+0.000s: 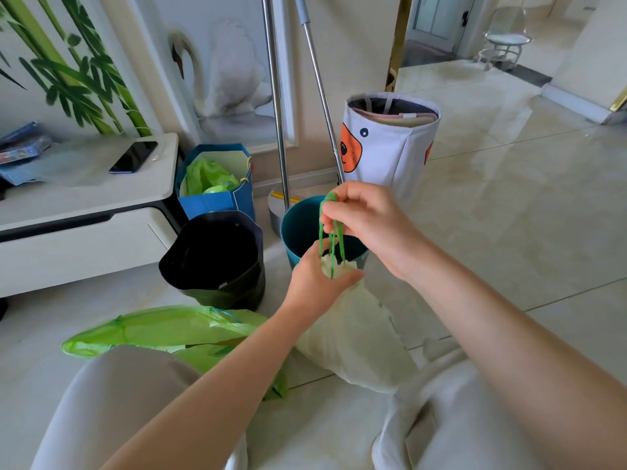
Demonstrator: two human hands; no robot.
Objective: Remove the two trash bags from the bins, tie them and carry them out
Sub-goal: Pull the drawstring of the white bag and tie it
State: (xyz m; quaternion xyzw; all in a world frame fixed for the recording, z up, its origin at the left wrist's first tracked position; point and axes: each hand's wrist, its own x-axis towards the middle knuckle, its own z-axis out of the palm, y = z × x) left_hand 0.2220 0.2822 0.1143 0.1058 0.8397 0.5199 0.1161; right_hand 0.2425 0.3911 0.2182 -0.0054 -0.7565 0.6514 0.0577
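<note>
A pale whitish trash bag (356, 337) rests on the floor between my knees, its mouth gathered up. My left hand (315, 283) is closed around the bag's bunched neck. Above it, my right hand (366, 218) pinches the green drawstring (334, 232) and holds its loops taut. A bright green trash bag (152, 330) lies flat on the floor to the left, partly under my left arm. Behind my hands stands a teal bin (298, 228), and a black bin (217, 256) stands to its left.
A blue paper bag (217, 198) with green plastic inside sits against the wall. A white fabric basket (386, 144) with a bear face stands behind the teal bin. Two metal poles (278, 130) lean there. A low cabinet (84, 205) with a phone (134, 157) is at left.
</note>
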